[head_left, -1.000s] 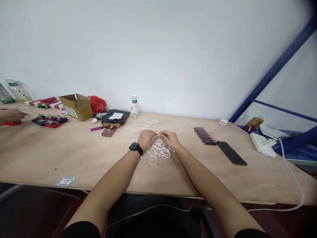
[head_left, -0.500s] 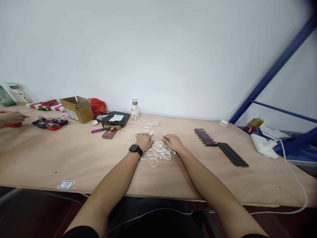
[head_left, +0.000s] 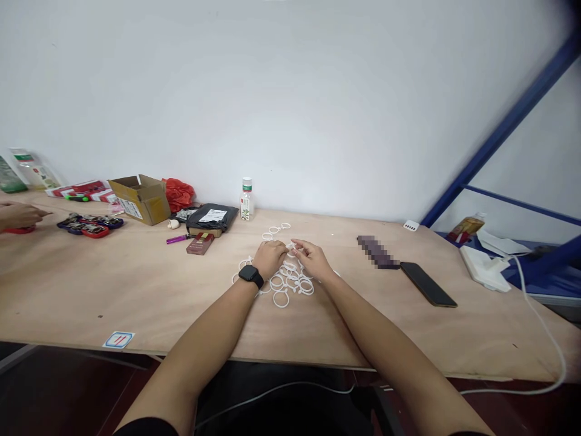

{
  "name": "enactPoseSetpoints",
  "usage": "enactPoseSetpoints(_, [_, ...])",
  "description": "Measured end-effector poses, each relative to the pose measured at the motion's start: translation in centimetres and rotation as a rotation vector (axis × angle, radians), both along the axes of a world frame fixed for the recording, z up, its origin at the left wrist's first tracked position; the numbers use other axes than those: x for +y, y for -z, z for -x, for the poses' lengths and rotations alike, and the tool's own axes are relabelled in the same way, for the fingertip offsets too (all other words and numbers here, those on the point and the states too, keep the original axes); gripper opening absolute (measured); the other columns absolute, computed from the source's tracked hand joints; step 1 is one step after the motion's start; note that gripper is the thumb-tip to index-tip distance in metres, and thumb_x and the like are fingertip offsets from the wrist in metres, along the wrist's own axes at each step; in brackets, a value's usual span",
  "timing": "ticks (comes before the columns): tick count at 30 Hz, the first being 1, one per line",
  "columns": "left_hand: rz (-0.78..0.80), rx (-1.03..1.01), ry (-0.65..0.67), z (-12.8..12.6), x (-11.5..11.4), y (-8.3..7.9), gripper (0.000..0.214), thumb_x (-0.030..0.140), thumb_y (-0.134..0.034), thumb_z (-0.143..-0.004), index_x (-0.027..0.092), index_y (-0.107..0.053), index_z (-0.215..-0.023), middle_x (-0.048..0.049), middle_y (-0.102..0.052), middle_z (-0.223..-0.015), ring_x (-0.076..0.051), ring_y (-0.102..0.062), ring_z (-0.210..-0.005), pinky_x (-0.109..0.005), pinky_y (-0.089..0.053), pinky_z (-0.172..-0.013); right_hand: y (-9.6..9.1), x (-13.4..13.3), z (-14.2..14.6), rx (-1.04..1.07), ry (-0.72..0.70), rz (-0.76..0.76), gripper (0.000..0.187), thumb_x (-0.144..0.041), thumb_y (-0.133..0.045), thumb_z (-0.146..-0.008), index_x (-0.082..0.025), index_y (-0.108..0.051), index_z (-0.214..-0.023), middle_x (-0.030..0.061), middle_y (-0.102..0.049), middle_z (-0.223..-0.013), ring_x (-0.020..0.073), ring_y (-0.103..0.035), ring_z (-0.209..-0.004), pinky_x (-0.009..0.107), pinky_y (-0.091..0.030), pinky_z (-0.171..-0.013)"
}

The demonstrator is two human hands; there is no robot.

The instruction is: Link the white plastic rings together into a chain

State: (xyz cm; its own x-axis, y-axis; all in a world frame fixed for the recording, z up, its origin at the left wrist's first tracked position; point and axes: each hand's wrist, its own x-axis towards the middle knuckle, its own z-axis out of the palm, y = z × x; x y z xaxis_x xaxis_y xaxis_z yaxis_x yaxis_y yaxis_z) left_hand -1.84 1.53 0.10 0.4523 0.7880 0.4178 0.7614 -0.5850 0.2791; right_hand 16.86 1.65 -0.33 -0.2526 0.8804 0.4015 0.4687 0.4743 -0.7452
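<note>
Several white plastic rings with small tabs, one a single ring (head_left: 281, 298) at the near side, lie in a loose pile on the wooden table. Above the far part of the pile, my left hand (head_left: 269, 259), with a black watch on its wrist, has its fingers closed in a pinch. My right hand (head_left: 313, 260) meets it from the right, thumb and forefinger closing around a white ring (head_left: 291, 250). Both sets of fingertips are at this ring, which they partly hide. Beyond the hands, a short row of linked-looking rings (head_left: 275, 230) lies on the table.
Behind stand a bottle (head_left: 246, 200) and an open cardboard box (head_left: 141, 200). A black parcel (head_left: 212, 217), a dark red box (head_left: 200, 243) and a purple lighter (head_left: 177, 240) lie left. A phone (head_left: 428, 284) lies right. Another person's hand (head_left: 20, 216) is at far left.
My hands have come together. The right hand has moved left to the left hand's fingertips, with a white ring now between them. The pile looks much the same.
</note>
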Motion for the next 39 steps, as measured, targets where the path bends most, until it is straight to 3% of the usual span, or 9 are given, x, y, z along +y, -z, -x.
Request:
enactPoseSetpoints(6, [0.025, -0.065, -0.036, 0.0, 0.1, 0.3, 0.020, 0.019, -0.048, -0.089, 0.019, -0.067, -0.095, -0.0068, -0.070, -0.096, -0.020, -0.063, -0.093, -0.034, -0.045, -0.088, 0.7, 0.9, -0.1, 0.245, 0.019, 0.083, 0.034, -0.038, -0.063, -0.075, -0.019, -0.067, -0.103, 0.0010, -0.064, -0.079, 0.0123, -0.057, -0.065, 0.023, -0.045, -0.058])
enactPoseSetpoints(12, [0.075, -0.238, -0.158, 0.1, 0.0, 0.6, 0.016, 0.024, -0.051, -0.089, 0.021, -0.059, -0.102, -0.0043, -0.069, -0.090, -0.019, -0.064, -0.084, -0.030, -0.048, -0.076, 0.0, 1.2, -0.8, 0.517, 0.081, 0.252, 0.029, -0.038, -0.065, -0.071, -0.018, -0.059, -0.091, -0.0025, -0.062, -0.063, 0.0063, -0.039, -0.040, 0.019, -0.031, -0.039])
enactPoseSetpoints(16, [0.090, -0.311, -0.110, -0.1, -0.2, 0.5, 0.019, 0.030, -0.055, -0.089, 0.021, -0.059, -0.105, -0.0040, -0.069, -0.092, -0.017, -0.064, -0.085, -0.029, -0.048, -0.078, -0.3, 1.0, -0.8, 0.589, 0.073, 0.306, 0.030, -0.039, -0.066, -0.069, -0.019, -0.056, -0.090, -0.0024, -0.064, -0.064, 0.0060, -0.042, -0.040, 0.019, -0.033, -0.039])
enactPoseSetpoints(22, [0.093, -0.417, -0.031, -0.3, -0.4, 0.3, 0.040, 0.039, -0.069, -0.080, 0.021, -0.056, -0.113, -0.0007, -0.068, -0.082, -0.015, -0.064, -0.076, -0.026, -0.047, -0.072, -0.4, 0.4, 0.1, 0.546, -0.133, 0.332, 0.036, -0.041, -0.072, -0.069, -0.020, -0.056, -0.092, -0.0025, -0.064, -0.068, 0.0101, -0.056, -0.054, 0.023, -0.046, -0.055])
enactPoseSetpoints(27, [0.145, -0.431, -0.006, -0.2, -0.2, 0.5, 0.061, 0.043, -0.073, -0.075, 0.020, -0.049, -0.126, 0.0037, -0.064, -0.068, -0.013, -0.061, -0.065, -0.023, -0.043, -0.062, -1.0, -0.4, 0.3, 0.502, -0.265, 0.295, 0.036, -0.042, -0.073, -0.072, -0.020, -0.060, -0.096, -0.0032, -0.061, -0.067, 0.0101, -0.055, -0.058, 0.025, -0.046, -0.060])
enactPoseSetpoints(35, [0.160, -0.406, 0.029, -0.3, 0.1, 0.8, 0.040, 0.051, -0.068, -0.078, 0.017, -0.067, -0.099, 0.0021, -0.065, -0.064, -0.011, -0.058, -0.059, -0.022, -0.040, -0.058, -2.0, -1.0, 0.2, 0.569, -0.297, 0.372, 0.038, -0.040, -0.075, -0.069, -0.020, -0.066, -0.100, -0.0031, -0.057, -0.066, 0.0103, -0.053, -0.059, 0.024, -0.044, -0.058])
enactPoseSetpoints(39, [0.147, -0.291, -0.004, 0.3, 0.1, 0.5, 0.037, 0.052, -0.066, -0.079, 0.019, -0.071, -0.094, 0.0015, -0.065, -0.061, -0.012, -0.058, -0.060, -0.022, -0.039, -0.058, -2.8, -0.5, -0.9, 0.735, -0.226, 0.367, 0.029, -0.038, -0.074, -0.069, -0.021, -0.065, -0.092, -0.0039, -0.054, -0.062, 0.0091, -0.047, -0.052, 0.024, -0.047, -0.056])
